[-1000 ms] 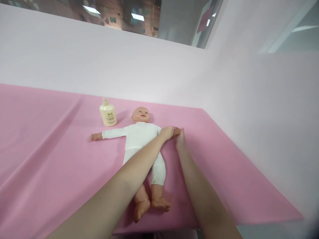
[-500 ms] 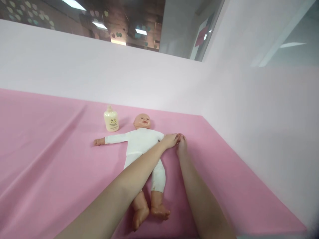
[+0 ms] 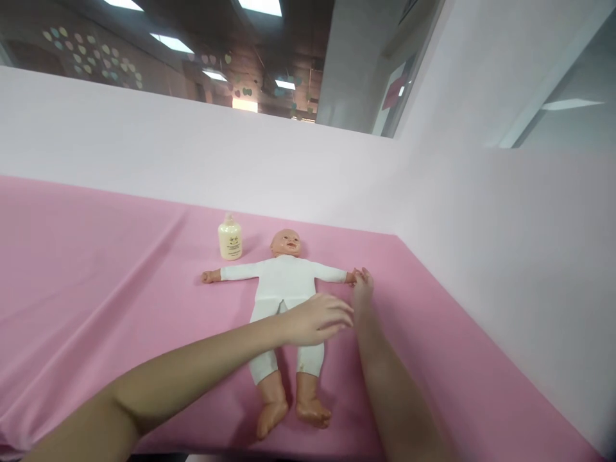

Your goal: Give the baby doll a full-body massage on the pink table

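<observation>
A baby doll with a white cloth body lies on its back, arms stretched to both sides and bare feet toward me. My right hand has its fingers closed around the doll's hand on the right side. Above the doll's hip and leg, my left hand hovers with nothing in it, its fingers loosely bent and apart. The left forearm crosses in front of part of the doll's legs. A cream-coloured pump bottle with a dark printed label stands left of the doll's head.
Pink cloth with creases on the left covers the surface under the doll. A white wall rises behind it, and another wall closes off the right. Windows are set above.
My left hand has let go at the doll's hand and drawn back toward me, over its legs. The right hand still holds on. The view has tilted up slightly.
</observation>
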`<action>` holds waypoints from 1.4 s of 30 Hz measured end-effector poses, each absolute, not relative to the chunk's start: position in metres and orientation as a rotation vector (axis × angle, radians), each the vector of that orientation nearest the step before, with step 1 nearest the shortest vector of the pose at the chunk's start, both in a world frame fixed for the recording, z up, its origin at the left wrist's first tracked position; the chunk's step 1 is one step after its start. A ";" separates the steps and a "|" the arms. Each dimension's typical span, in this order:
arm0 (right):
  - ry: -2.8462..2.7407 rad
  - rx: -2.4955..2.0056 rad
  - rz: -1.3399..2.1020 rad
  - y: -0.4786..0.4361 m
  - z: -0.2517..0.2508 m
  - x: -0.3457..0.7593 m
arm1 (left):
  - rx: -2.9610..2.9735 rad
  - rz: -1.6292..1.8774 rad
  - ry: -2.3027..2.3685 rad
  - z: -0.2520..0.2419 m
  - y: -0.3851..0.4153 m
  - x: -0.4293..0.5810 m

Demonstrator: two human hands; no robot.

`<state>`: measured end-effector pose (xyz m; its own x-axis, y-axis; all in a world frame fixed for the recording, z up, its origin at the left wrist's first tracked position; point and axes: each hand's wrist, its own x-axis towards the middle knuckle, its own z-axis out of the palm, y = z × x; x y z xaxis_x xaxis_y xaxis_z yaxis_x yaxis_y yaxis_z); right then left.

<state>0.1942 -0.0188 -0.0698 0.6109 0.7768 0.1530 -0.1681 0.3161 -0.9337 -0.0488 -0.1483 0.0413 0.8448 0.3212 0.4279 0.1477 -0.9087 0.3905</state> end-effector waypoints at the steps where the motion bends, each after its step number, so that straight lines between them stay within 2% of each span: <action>1: -0.654 -1.108 0.661 -0.020 -0.070 0.193 | 2.670 0.718 0.338 0.037 -0.159 -0.066; 6: -0.693 -1.248 0.566 -0.026 -0.067 0.184 | 2.597 0.837 0.279 -0.005 -0.196 -0.129; 12: -0.800 -1.350 0.442 -0.043 -0.063 0.172 | 2.867 0.454 -0.040 -0.056 -0.203 -0.141; 18: -1.316 -1.364 0.146 -0.087 -0.062 0.136 | 2.947 0.494 0.156 -0.053 -0.198 -0.143; 24: -1.854 -1.004 0.069 -0.148 -0.025 0.092 | 2.827 0.654 0.246 -0.048 -0.202 -0.153; 27: -2.171 -0.673 0.086 -0.170 -0.010 0.082 | 2.770 0.764 0.251 -0.050 -0.201 -0.156; 31: -2.440 -0.390 0.178 -0.183 -0.007 0.076 | 2.766 0.718 0.203 -0.061 -0.194 -0.157; 35: -2.598 -0.428 0.390 -0.187 -0.005 0.069 | 2.759 0.704 0.190 -0.077 -0.190 -0.153; 40: -2.740 -0.678 0.674 -0.188 0.007 0.065 | 2.675 1.172 -0.046 -0.083 -0.191 -0.144; 42: -2.760 -0.666 0.700 -0.188 0.008 0.066 | 2.666 1.228 -0.064 -0.076 -0.191 -0.145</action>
